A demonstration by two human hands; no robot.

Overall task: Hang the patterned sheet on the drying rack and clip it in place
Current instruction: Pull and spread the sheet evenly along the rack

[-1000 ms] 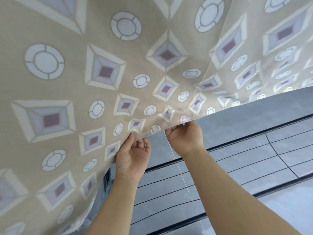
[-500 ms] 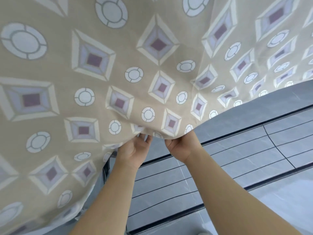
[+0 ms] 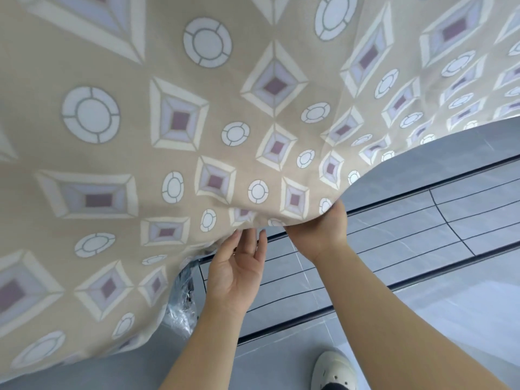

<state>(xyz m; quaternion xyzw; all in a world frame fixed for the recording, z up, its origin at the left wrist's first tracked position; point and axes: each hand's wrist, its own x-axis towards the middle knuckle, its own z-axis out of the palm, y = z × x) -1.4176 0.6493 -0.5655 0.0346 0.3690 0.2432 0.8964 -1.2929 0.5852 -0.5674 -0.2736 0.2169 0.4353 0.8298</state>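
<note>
Two bare hands work at the lower hem of a patterned sheet (image 3: 197,136), which fills the upper and left parts of the frame w/ beige cloth printed in white rings and purple-centred diamonds. Right hand (image 3: 318,232), at centre, grips the hem from below, fingers curled round the cloth's edge. Left hand (image 3: 236,274), just beside it and slightly lower, is held palm-up w/ fingers (image 3: 247,237) straight and spread, tips at or just under the hem; contact can't be told. Nothing is held in it. Sheet sags in a soft fold above both hands and rises toward upper right, where light shines through the cloth. Its far-left portion hangs down to lower left of frame. Grey tiled floor (image 3: 422,319) w/ dark tracks (image 3: 422,282) shows at right and bottom. Crinkled clear plastic (image 3: 183,302) peeks out under the hem at lower centre. One white shoe (image 3: 333,370) sits at bottom right.
</note>
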